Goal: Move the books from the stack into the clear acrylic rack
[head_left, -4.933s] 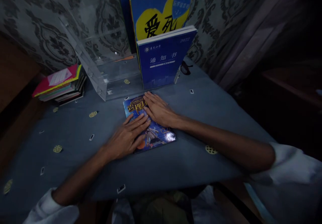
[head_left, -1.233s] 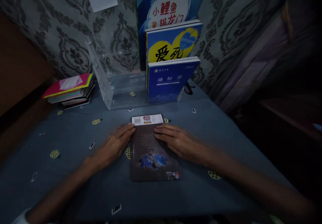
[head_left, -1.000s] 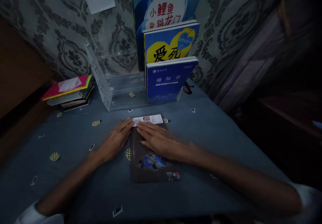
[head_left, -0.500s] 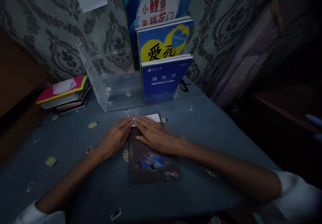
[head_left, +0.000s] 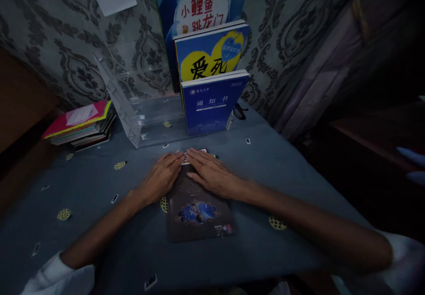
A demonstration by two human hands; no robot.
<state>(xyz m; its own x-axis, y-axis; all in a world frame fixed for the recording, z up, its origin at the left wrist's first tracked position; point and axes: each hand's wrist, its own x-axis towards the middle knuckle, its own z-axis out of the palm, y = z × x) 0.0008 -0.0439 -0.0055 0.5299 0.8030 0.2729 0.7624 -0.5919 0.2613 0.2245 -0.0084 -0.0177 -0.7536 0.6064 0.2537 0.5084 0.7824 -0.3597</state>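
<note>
A dark brown book (head_left: 201, 231) with a blue picture near its lower edge lies flat on the cloth-covered table. My left hand (head_left: 161, 176) rests with fingers stretched along the book's upper left part, fingertips on a white label (head_left: 186, 158). From the other side my right hand (head_left: 212, 175) lies flat over the upper part of the book, fingers extended and thumb apart. The two hands' fingertips nearly meet on the label, which they partly cover. Neither hand grips anything.
Behind the book stands a clear acrylic rack (head_left: 124, 109) holding a blue booklet (head_left: 212, 113), a yellow-and-blue book (head_left: 209, 49) and a large picture book (head_left: 202, 3). A stack of books (head_left: 79, 120) lies at left. Dark glasses (head_left: 239, 111) sit behind the rack's right side.
Both hands have slid a little to the right across the top of the book, over the white label. The camera view has shifted slightly. The book stays flat.
</note>
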